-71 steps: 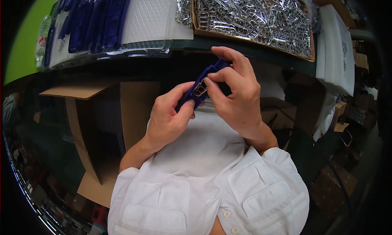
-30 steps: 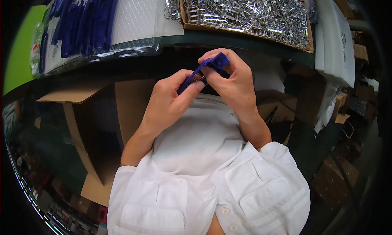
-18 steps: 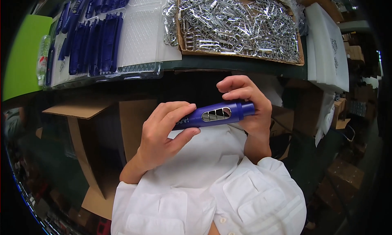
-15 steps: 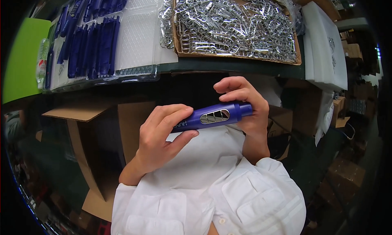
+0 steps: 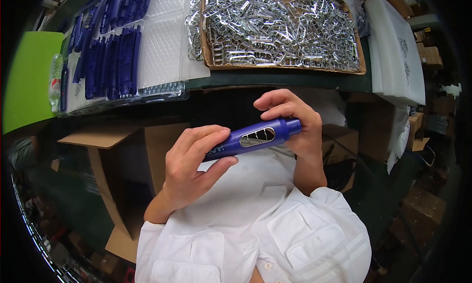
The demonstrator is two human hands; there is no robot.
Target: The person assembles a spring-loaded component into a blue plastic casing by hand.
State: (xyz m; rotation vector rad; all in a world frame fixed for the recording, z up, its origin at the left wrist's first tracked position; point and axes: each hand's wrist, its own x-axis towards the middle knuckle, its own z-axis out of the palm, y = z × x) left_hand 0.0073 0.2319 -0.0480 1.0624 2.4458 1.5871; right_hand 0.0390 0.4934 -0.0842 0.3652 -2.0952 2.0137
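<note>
A dark blue tube-shaped casing [image 5: 235, 148] lies across both hands, tilted slightly up toward its right end. In its side is an oval window holding a chrome slotted frame [image 5: 257, 137]. My left hand [image 5: 189, 160] is closed around the wider left end, fingers on top and thumb below. My right hand [image 5: 300, 120] holds the narrow stepped right end between its lower fingers and palm. Its index and middle fingers are curled above the casing, off it; its thumb is hidden.
A cardboard tray [image 5: 282, 69] heaped with chrome slotted frames stands on the bench ahead. To its left, blue half-shells [image 5: 113, 61] lie in a clear plastic tray [image 5: 162, 91], beside a plastic bottle [image 5: 55, 81]. White foam sheets [image 5: 396, 57] stand right; an opened cardboard box [image 5: 105, 184] sits lower left.
The view has shifted slightly, and the casing has rolled or tilted a little, with its window turned slightly differently. Both hands keep the same hold.
</note>
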